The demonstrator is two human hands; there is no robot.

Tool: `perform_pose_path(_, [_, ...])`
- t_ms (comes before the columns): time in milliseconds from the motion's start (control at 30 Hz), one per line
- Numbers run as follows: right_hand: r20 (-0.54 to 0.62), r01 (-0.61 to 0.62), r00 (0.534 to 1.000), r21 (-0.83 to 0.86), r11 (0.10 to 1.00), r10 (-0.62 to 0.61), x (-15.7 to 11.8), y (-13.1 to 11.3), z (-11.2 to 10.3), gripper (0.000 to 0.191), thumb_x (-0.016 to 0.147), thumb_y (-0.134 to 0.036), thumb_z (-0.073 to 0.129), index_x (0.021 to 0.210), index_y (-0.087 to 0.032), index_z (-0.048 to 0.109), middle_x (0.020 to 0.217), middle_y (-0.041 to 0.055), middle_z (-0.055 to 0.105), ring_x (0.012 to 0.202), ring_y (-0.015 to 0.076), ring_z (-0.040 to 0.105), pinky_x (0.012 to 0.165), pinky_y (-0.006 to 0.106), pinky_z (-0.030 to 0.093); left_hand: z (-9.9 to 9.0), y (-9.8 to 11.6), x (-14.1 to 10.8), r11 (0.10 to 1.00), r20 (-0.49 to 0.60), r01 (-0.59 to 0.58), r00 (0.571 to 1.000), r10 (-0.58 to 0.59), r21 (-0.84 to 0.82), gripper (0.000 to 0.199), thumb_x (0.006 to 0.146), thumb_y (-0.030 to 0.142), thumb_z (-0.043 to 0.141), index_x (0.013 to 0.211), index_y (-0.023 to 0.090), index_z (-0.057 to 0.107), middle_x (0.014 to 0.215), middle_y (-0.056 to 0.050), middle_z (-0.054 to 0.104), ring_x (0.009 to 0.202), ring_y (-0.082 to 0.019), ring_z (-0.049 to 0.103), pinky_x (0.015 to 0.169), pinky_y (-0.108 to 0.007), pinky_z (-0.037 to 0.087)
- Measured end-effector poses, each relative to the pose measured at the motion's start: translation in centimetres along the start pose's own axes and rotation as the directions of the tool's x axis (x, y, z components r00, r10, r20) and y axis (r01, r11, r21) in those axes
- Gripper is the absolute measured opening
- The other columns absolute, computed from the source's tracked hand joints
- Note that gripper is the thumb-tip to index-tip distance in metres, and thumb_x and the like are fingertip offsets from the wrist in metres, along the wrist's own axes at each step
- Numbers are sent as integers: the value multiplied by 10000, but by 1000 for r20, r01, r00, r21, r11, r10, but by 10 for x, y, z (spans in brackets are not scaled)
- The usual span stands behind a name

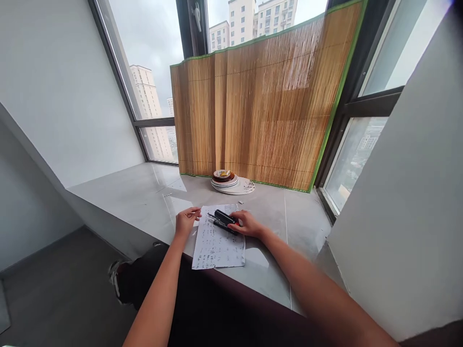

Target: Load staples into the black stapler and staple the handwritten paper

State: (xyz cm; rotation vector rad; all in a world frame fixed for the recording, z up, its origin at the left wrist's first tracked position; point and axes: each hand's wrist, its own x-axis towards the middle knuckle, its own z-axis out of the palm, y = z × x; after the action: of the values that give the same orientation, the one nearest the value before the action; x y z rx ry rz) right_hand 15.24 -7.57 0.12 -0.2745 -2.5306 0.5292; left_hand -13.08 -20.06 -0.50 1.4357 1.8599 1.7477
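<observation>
A handwritten sheet of paper (220, 250) lies on the tiled sill, its near end reaching the front edge. On its upper part is a thick black rod-shaped object (222, 216), with a slimmer black pen-like object (223, 226) beside it and a thin silvery pen (211, 216) at their left ends. My right hand (249, 224) has its fingers closed round the right end of the black objects, where a bit of red shows. At the paper's upper left edge, my left hand (185, 221) is closed in a pinch; whatever is between the fingertips is too small to tell.
Behind the paper stands a stack of plates (224, 182), with a white oval plate (249, 187) at the bottom. A bamboo mat (253, 115) with green edging leans against the window. Small scraps (240, 202) lie on the sill (267, 207). A wall (405, 202) rises at the right.
</observation>
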Motion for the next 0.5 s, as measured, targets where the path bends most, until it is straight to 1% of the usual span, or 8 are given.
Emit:
perform_pose_path(67, [1,12,1000,18,1000,-12,-1,0,0,439,948,-548,640,1221,-205,663,886,51,714,775,207,628,772,328,461,2,3,-6,998,24,-4,1000,6,-67,375,795,479,774,990,160,809,794,-81,787,712,-228,757,666,-353,639])
perform_pose_path(167, [-3,42,999,38,998,-42,-1,0,1,463,909,-457,683,1294,-206,621,1001,69,725,837,219,642,781,322,473,3,9,-10,996,77,-48,996,54,-75,365,794,456,791,1028,177,818,848,-83,800,752,-230,758,665,-349,636])
perform_pose_path(233, [-17,57,998,58,997,-56,-1,1,1,395,901,-374,664,1255,-202,638,1005,68,722,847,214,641,787,315,477,4,14,-11,991,123,-127,984,132,-45,306,804,438,791,995,202,827,919,-84,807,824,-238,760,715,-356,638])
perform_pose_path(300, [-29,58,998,89,994,-56,-1,1,0,334,891,-321,644,1200,-194,659,974,59,716,816,198,628,772,302,479,5,21,-12,974,193,-225,956,223,-9,225,826,411,773,931,222,835,975,-82,809,919,-248,757,823,-377,631])
perform_pose_path(367, [-28,58,998,117,991,-55,-1,0,-2,316,884,-303,639,1178,-190,669,963,53,711,792,186,616,760,293,479,6,27,-14,958,260,-285,927,272,13,190,847,389,747,902,231,836,987,-79,808,969,-255,752,900,-391,613])
perform_pose_path(433, [-31,57,998,125,991,-54,-1,-1,-3,321,879,-302,641,1178,-190,673,971,54,711,791,185,613,762,292,481,6,32,-15,956,273,-291,924,269,42,192,859,383,729,907,229,834,969,-77,807,945,-252,750,888,-382,610])
perform_pose_path(500, [-32,51,998,124,991,-47,-1,-3,-4,329,877,-305,641,1185,-193,674,987,58,716,797,187,614,771,295,484,5,35,-17,959,226,-274,941,252,72,205,868,385,714,925,224,828,943,-70,803,885,-235,742,830,-358,611])
